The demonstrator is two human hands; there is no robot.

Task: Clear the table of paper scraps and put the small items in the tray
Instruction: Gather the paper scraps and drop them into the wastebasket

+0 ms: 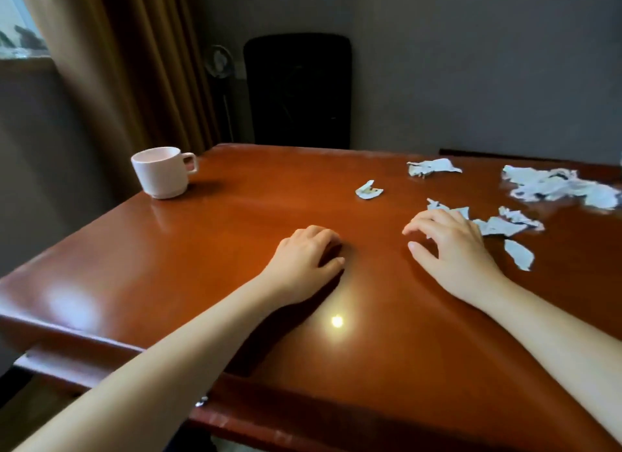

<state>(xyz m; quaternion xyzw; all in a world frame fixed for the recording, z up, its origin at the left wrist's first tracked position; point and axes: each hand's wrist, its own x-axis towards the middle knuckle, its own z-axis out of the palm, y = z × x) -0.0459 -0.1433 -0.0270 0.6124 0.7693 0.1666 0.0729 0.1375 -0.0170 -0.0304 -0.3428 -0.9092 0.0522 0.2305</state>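
A: Item one, nearest: polished reddish-brown table (208, 236), its near edge running along the bottom of the view, a round light glare at 6 o'clock from the hands.

B: Hands?

A: Item two: left hand (304, 254), palm down at table centre, fingers curled under and pressed together, thumb tucked against them. Whether anything lies beneath it cannot be told. Item three: right hand (451, 246), at 3 o'clock from the left one, well apart from it, palm down, fingers loosely spread and arched, thumb out toward 9 o'clock, holding nothing visible.

B: Paper?

A: Item four: narrow scrap (520, 254), at 3 o'clock from the right hand, lying flat. Item five: cluster of scraps (501, 223), at 2 o'clock from that hand, its nearest pieces just beside or under the fingertips; contact cannot be told. Item six: small folded scrap (368, 190), alone, at 12 o'clock from the gap between the hands. Item seven: crumpled scrap (432, 167), farther back at 1 o'clock. Item eight: large heap of scraps (558, 187), at the right edge, 2 o'clock.

B: Anything else?

A: Item nine: pale cup (161, 172), upright, handle pointing right, at 10 o'clock by the table's far left corner. Item ten: black chair (298, 88), beyond the far edge at 12 o'clock. Item eleven: brown curtain (134, 64), at 11 o'clock.
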